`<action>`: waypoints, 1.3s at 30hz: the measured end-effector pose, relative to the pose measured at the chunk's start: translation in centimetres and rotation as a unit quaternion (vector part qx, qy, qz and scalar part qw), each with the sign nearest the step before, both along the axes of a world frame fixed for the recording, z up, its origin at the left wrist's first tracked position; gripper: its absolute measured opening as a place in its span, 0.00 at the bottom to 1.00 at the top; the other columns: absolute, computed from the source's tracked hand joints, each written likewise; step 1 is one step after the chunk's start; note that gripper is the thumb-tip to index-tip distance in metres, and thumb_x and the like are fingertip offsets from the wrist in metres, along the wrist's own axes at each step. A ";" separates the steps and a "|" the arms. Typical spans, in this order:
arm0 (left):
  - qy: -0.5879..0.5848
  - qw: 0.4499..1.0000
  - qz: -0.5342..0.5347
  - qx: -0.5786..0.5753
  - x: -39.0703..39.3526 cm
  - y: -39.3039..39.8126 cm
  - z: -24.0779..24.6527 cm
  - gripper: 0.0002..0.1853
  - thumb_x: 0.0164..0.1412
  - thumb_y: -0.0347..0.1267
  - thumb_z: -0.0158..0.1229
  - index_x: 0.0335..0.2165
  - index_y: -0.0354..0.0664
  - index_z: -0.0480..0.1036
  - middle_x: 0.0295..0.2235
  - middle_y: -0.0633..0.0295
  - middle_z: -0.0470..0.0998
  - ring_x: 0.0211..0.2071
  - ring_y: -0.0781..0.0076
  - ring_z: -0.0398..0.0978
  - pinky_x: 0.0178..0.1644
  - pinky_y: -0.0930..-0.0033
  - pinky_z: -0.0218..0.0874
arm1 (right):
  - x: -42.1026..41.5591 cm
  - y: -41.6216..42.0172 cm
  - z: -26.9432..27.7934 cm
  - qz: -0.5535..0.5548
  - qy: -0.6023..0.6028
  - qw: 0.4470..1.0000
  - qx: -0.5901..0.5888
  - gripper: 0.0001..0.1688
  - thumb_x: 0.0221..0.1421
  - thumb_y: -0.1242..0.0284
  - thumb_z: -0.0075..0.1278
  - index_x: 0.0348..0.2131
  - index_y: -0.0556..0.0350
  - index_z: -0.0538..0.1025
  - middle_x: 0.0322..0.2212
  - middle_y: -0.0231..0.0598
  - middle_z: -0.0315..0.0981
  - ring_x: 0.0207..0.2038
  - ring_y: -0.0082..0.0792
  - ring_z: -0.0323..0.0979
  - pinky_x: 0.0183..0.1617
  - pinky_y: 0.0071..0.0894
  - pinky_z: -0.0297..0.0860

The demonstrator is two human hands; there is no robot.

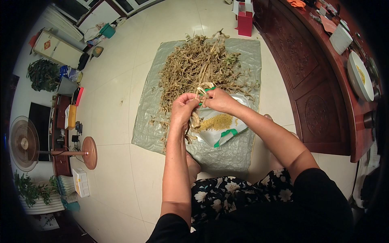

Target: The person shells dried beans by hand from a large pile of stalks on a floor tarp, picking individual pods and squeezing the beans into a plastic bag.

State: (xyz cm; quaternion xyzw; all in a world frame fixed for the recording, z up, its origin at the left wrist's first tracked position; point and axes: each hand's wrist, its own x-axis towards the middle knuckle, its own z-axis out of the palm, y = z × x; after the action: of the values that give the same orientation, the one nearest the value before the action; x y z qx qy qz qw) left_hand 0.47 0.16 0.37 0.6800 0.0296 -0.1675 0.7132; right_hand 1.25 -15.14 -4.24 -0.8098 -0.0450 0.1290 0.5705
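Both hands meet over the near edge of a large heap of dried bean plants [188,66]. My left hand [184,108] grips a dry stalk with pods [194,120] hanging below the fingers. My right hand [219,99] pinches at the same stalk, where pale, curled pods [204,88] stick up between the hands. Partly under my right forearm lies a white bag with green handles [209,139]. Shelled yellow beans [217,122] are spread on it. Heap and bag rest on a grey-green plastic sheet [149,127].
A carved dark wooden counter [304,82] stands at the right, with a white bowl [352,70] on top. A red box [245,24] sits on the tiled floor beyond the sheet. At the left are a pedestal fan [89,152] and a white foam box [80,182].
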 end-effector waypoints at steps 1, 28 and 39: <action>-0.002 1.000 -0.001 0.002 0.0 0.0 0.0 0.03 0.46 0.22 0.52 0.25 0.36 0.70 0.19 0.68 0.71 0.18 0.84 0.65 0.22 0.84 0.56 | -0.1 0.0 0.1 -0.002 -0.006 1.000 -0.013 0.09 0.37 0.69 0.50 0.20 0.57 0.74 0.17 0.39 0.70 0.20 0.31 0.67 0.27 0.29 0.63; 0.084 0.982 -0.026 -0.169 0.5 1.9 0.9 0.03 0.51 0.25 0.49 0.27 0.36 0.68 0.19 0.64 0.71 0.18 0.83 0.67 0.21 0.85 0.61 | -0.3 -1.5 4.4 0.005 0.200 0.914 0.353 0.13 0.51 0.68 0.45 0.35 0.58 0.69 0.28 0.33 0.69 0.30 0.22 0.69 0.32 0.19 0.66; 0.084 0.986 -0.042 -0.141 -0.1 0.8 1.2 0.04 0.52 0.27 0.49 0.27 0.38 0.67 0.19 0.65 0.71 0.17 0.83 0.67 0.18 0.85 0.61 | -0.1 -1.8 2.8 0.019 0.187 0.899 0.396 0.05 0.47 0.75 0.49 0.28 0.55 0.69 0.25 0.31 0.68 0.28 0.22 0.66 0.32 0.21 0.65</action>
State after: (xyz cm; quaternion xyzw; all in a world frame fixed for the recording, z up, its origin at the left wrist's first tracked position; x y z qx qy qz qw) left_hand 0.42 0.98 1.56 0.5571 0.0370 -0.2566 0.7889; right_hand 1.19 -16.96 -1.45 -0.4770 0.0000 0.2601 0.8396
